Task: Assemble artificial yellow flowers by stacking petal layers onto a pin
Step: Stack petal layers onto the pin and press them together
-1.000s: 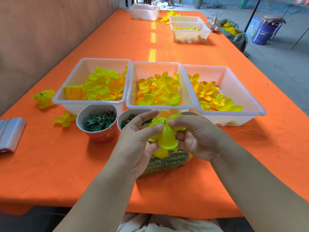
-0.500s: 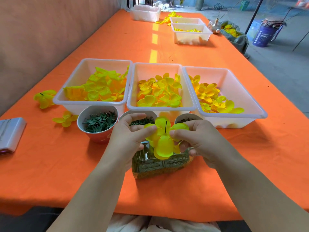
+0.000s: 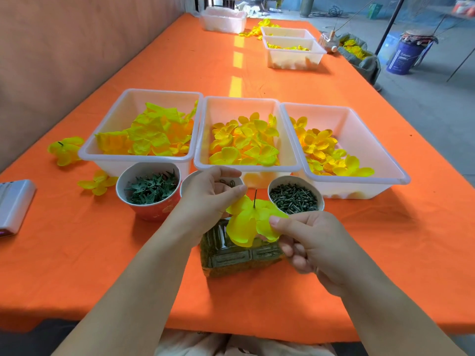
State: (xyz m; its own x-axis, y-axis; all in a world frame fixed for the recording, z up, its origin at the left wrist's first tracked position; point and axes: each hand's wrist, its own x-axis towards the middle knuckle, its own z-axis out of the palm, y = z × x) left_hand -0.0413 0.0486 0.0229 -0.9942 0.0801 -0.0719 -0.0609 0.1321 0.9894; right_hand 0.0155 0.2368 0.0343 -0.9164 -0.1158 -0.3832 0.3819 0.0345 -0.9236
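**Desk:** Pinched at its near edge in the right hand, brushed at its far lobe by the curled left hand, grasp there unclear: petal layer, threaded on the pin over the clear block.

**Editor:** Risks?

**Desk:** Lopsided tugging, likely to tear the hole or tilt the pin; possibly lifts the layer off before seating.

Orange tablecloth, white translucent bins, yellow petal layers, dark green calyxes, red cup, blue barrel upper right.
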